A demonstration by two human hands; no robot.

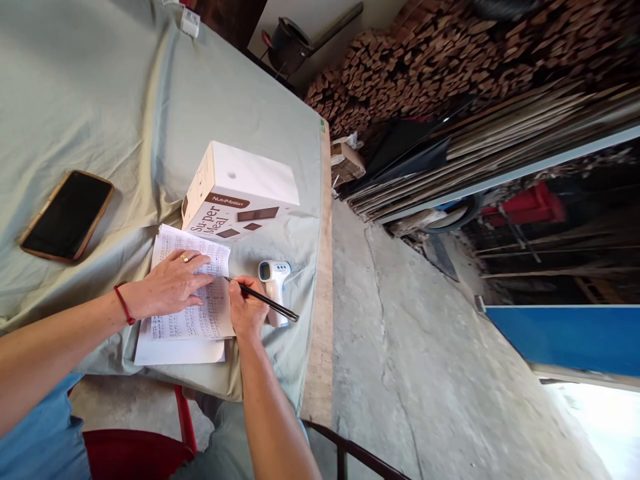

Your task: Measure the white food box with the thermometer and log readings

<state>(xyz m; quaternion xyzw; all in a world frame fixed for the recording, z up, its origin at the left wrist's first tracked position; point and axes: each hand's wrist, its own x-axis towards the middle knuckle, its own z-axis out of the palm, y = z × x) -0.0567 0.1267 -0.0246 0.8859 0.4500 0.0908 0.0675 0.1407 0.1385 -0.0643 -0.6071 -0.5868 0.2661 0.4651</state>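
Note:
A sheet of paper (213,313) covered in handwriting lies on the table near me, with a blank white sheet (180,353) showing beneath it. My left hand (175,283) rests flat on the written sheet, fingers spread, a ring on one finger. At the sheet's right edge, my right hand (247,308) grips a black pen (273,305), its tip at the paper. Just right of that hand lies a white and blue infrared thermometer (275,283), partly hidden by the pen. A white and brown box (255,180) stands right behind the papers.
A smartphone (67,215) in a tan case lies on the wrinkled grey-green tablecloth (240,107) at the left. The wooden table edge (320,347) runs along the right, beside concrete floor (390,373). Stacked firewood (410,60) stands behind; a red chair (130,453) is below.

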